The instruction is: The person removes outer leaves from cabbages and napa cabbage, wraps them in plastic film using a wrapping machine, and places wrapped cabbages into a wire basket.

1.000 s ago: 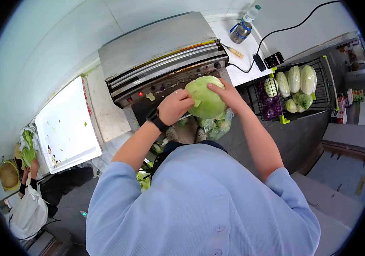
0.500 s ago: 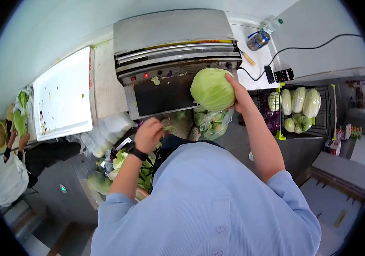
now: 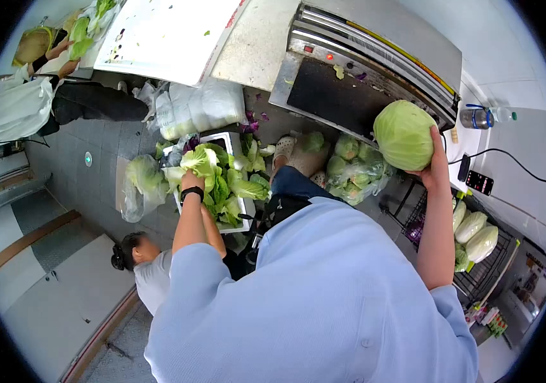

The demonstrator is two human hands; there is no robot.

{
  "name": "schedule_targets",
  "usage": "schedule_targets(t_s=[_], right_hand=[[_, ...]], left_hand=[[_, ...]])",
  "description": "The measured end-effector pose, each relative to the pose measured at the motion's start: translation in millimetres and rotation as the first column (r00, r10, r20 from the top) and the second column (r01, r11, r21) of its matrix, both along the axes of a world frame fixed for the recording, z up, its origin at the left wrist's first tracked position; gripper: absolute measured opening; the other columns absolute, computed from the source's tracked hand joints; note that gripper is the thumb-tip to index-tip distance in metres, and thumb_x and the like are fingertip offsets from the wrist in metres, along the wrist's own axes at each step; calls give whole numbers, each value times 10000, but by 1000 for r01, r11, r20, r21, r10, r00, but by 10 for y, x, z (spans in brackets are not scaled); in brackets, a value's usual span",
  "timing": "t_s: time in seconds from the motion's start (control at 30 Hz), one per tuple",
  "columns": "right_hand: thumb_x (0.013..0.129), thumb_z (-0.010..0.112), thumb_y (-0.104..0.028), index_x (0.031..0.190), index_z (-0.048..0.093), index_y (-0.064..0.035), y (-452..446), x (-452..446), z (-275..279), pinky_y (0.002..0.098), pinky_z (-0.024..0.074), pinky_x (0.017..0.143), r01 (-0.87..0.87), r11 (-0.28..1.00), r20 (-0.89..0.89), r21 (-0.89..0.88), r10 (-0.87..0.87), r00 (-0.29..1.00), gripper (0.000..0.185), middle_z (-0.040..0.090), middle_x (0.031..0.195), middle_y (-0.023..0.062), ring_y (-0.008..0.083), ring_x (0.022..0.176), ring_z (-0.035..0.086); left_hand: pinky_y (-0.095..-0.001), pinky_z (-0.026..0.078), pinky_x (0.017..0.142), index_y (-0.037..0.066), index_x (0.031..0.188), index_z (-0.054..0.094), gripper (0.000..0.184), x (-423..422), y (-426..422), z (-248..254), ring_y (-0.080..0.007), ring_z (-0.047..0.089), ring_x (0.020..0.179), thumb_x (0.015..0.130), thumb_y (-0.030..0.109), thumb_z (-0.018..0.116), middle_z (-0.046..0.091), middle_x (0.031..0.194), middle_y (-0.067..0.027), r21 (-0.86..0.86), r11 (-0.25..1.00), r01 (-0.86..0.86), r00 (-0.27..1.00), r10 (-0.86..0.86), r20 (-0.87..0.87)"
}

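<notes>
My right hand (image 3: 436,159) is wrapped round the lower right side of a round green cabbage (image 3: 404,135), holding it up near the front edge of the wrapping machine (image 3: 349,83). My left hand (image 3: 191,181) reaches down over a white bin (image 3: 245,220) heaped with loose green leaves (image 3: 226,188). Its fingers are largely hidden at the leaves, so I cannot tell whether they hold anything. Below the machine, several green cabbages lie in a clear plastic bag (image 3: 356,172) on the floor.
A co-worker (image 3: 151,268) crouches beside the bin. Another person in a white apron (image 3: 21,112) handles leafy greens at upper left. A white tray (image 3: 164,38), plastic-wrapped bundles (image 3: 199,108), a phone (image 3: 480,182), a bottle (image 3: 477,118) and a wire cart (image 3: 487,274) stand around.
My left hand has moved from the cabbage down to the leaf bin. My right hand still holds the cabbage. The view has turned left, bringing the bin and a crouching co-worker into sight.
</notes>
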State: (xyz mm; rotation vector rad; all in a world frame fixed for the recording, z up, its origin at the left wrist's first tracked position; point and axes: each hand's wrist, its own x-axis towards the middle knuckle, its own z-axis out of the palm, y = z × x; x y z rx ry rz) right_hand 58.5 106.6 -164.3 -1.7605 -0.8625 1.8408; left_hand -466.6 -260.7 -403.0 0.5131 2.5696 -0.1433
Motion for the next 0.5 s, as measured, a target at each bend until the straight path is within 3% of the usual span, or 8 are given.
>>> schedule_targets(t_s=[0.1, 0.17, 0.23, 0.3, 0.37, 0.47, 0.5], right_hand=[[899, 604, -676, 1460, 465, -130, -72, -38, 4, 597, 580, 831, 1, 998, -8, 67, -1, 1000, 795, 625, 1332, 161, 333, 1166, 661], [869, 692, -607, 1465, 382, -104, -40, 51, -121, 592, 574, 790, -48, 988, 133, 150, 28, 991, 839, 609, 1303, 158, 317, 1119, 652], [839, 749, -560, 1443, 368, -50, -139, -166, 152, 542, 577, 755, -91, 983, 211, 159, 56, 976, 877, 585, 1280, 195, 337, 1092, 647], [852, 733, -557, 1441, 368, -46, -160, -190, 92, 534, 585, 738, -49, 987, 243, 150, 12, 970, 862, 562, 1301, 213, 339, 1091, 645], [868, 710, -568, 1458, 371, -88, -214, -202, 92, 518, 581, 761, 8, 991, 151, 135, -29, 988, 832, 552, 1320, 187, 323, 1109, 637], [937, 611, -595, 1483, 367, -141, -288, -186, 28, 503, 578, 774, -46, 987, 125, 152, 27, 992, 751, 550, 1329, 141, 293, 1131, 623], [960, 569, -598, 1489, 363, -148, -316, -185, 41, 499, 578, 777, -10, 992, 57, 128, 3, 998, 725, 549, 1330, 129, 284, 1134, 620]], left_hand=[[-456, 543, 931, 32, 1291, 610, 438, 409, 566, 245, -331, 669, 1092, 893, 167, 732, 656, 1249, -170, 504, 858, 99, 972, -193, 137], [-448, 544, 909, 26, 1252, 620, 368, 1057, 1305, 939, -314, 675, 1046, 905, 123, 699, 653, 1232, -149, 731, 682, 27, 889, -351, 295], [-412, 540, 943, 47, 1299, 619, 366, 1707, 1890, 1558, -317, 669, 1091, 936, 80, 654, 663, 1210, -161, 881, 452, 138, 743, -636, 210], [-412, 521, 975, 43, 1305, 600, 427, 2310, 2366, 2148, -334, 635, 1130, 894, 107, 697, 624, 1244, -171, 935, 134, 328, 560, -825, -78], [-425, 491, 1021, 55, 1322, 580, 518, 2798, 2674, 2419, -352, 577, 1205, 837, 137, 745, 567, 1326, -170, 938, -9, 348, 488, -852, -189], [-444, 465, 1053, 65, 1336, 565, 595, 3118, 3029, 2504, -363, 537, 1250, 789, 164, 775, 535, 1368, -152, 825, -223, 520, 298, -857, -420], [-446, 464, 1055, 67, 1334, 568, 601, 3145, 3102, 2477, -362, 533, 1255, 779, 164, 780, 535, 1367, -148, 820, -237, 521, 243, -880, -408]])
